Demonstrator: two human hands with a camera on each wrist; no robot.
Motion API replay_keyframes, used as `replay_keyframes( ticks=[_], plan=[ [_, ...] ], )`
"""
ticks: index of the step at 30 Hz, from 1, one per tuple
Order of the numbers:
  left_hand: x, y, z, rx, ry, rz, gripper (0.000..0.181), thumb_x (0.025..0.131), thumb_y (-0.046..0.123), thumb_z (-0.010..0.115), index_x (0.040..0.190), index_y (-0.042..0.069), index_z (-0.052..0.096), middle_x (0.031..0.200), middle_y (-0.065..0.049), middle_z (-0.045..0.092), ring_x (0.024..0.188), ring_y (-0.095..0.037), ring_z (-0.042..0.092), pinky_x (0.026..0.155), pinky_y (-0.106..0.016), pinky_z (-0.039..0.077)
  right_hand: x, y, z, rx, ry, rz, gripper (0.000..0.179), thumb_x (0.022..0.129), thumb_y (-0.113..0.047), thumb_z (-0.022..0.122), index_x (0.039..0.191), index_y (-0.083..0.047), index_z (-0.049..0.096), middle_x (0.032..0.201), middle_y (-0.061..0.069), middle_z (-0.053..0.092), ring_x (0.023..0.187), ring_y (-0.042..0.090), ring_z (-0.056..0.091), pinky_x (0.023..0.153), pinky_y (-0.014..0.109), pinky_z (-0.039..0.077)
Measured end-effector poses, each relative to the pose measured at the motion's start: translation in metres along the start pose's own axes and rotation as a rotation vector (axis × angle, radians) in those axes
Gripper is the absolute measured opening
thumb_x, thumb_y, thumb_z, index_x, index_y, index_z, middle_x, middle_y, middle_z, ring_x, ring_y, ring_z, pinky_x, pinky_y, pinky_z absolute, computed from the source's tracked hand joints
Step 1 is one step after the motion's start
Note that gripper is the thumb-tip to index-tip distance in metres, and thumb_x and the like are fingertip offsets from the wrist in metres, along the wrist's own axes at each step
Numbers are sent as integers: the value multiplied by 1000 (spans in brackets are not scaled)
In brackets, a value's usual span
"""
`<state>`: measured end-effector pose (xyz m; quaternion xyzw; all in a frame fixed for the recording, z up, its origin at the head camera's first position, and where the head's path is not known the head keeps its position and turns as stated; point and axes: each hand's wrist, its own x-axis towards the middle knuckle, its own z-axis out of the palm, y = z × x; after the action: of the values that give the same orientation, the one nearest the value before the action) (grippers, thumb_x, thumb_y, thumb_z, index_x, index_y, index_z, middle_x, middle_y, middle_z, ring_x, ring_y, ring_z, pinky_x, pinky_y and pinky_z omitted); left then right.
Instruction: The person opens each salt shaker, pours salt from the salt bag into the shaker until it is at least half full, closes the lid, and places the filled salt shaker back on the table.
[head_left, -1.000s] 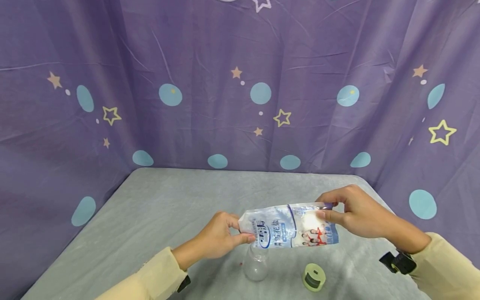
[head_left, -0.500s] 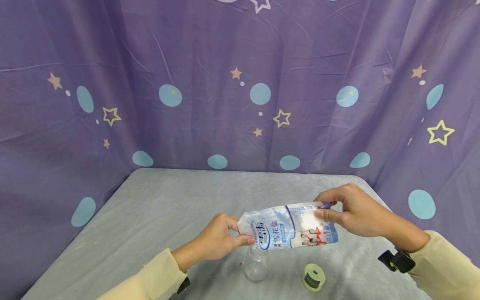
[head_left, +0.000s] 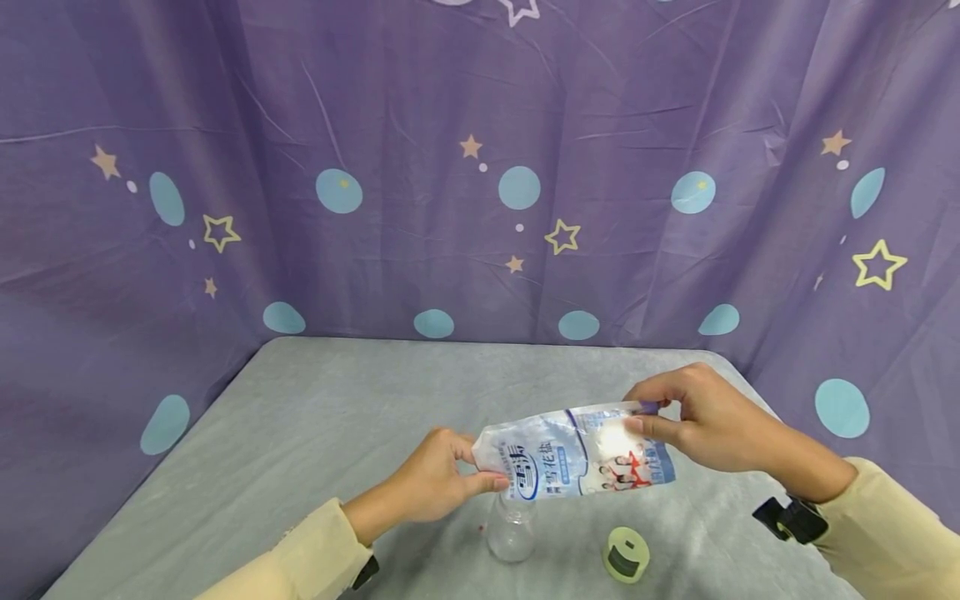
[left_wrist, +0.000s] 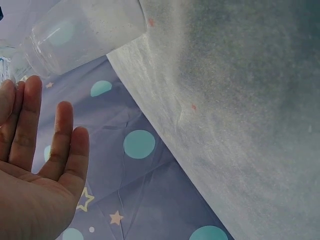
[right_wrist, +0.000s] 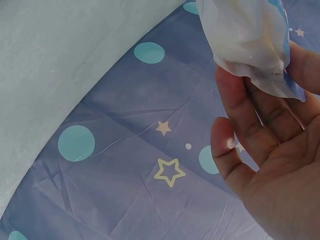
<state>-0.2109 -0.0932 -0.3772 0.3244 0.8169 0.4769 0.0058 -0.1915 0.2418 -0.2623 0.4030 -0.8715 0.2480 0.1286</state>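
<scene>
A blue-and-white plastic salt bag [head_left: 577, 452] is held nearly level between both hands, its right end slightly higher. My left hand [head_left: 435, 475] pinches the bag's left end between thumb and fingers. At the other end, my right hand [head_left: 708, 423] grips the bag near its purple corner; the right wrist view shows the bag's end [right_wrist: 250, 45] between thumb and fingers. Beneath the left end stands a clear bottle [head_left: 512, 533], its mouth hidden behind the bag. In the left wrist view the bottle [left_wrist: 90, 32] looks transparent, with a few specks inside.
A light green round lid [head_left: 626, 555] with a dark band lies on the table right of the bottle. Grey cloth covers the table [head_left: 360, 392]. Behind and beside it hangs a purple curtain [head_left: 450, 108] with stars and dots.
The right hand has shifted slightly up and left with its end of the bag, tilting the bag a little more toward the bottle. The left hand stays almost in place.
</scene>
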Motion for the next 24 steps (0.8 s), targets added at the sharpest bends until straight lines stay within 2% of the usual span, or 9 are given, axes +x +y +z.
replay_keyframes(
  ticks=[4, 12, 20, 24],
  plan=[
    [0, -1, 0, 8, -7, 2, 9, 87, 23, 84, 89, 14, 83, 97, 9, 77, 94, -8, 70, 83, -31, 55, 1, 0, 0, -4, 5, -14, 21, 91, -12, 78, 91, -33, 74, 81, -23, 67, 69, 0, 57, 51, 19, 43],
    [0, -1, 1, 11, -7, -4, 8, 87, 23, 84, 89, 15, 83, 97, 10, 76, 95, -7, 69, 84, -32, 55, 2, 0, 1, 3, 11, -34, 23, 90, -9, 78, 92, -31, 75, 84, -22, 68, 71, 0, 59, 53, 19, 46],
    [0, -2, 1, 6, -3, 3, 8, 87, 22, 84, 91, 14, 83, 95, 10, 76, 92, -7, 70, 83, -40, 57, 4, -1, 0, -2, 10, -46, 26, 89, -5, 78, 93, -30, 76, 86, -22, 69, 73, 1, 61, 58, 21, 49],
    [0, -3, 2, 10, -1, 7, 8, 87, 23, 84, 90, 15, 83, 95, 10, 76, 92, -7, 70, 81, -34, 57, 5, -2, 0, -14, 14, -51, 28, 88, -3, 78, 93, -30, 77, 87, -22, 70, 74, 1, 61, 60, 22, 50]
  ],
)
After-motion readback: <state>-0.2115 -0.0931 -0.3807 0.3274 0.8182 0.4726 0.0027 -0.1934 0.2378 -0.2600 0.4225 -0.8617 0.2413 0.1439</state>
